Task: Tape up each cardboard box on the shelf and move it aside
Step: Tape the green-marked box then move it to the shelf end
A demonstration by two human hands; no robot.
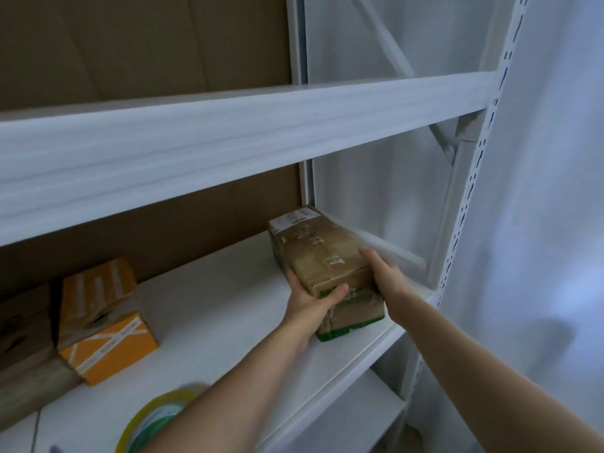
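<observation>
While gripped: white-labelled box [322, 256], writing unreadable

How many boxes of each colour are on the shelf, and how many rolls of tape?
Brown cardboard boxes: 2, one held in both hands and one partly cut off at the left edge
Orange cardboard boxes: 1
Rolls of clear tape: 1
Total: 4
</observation>
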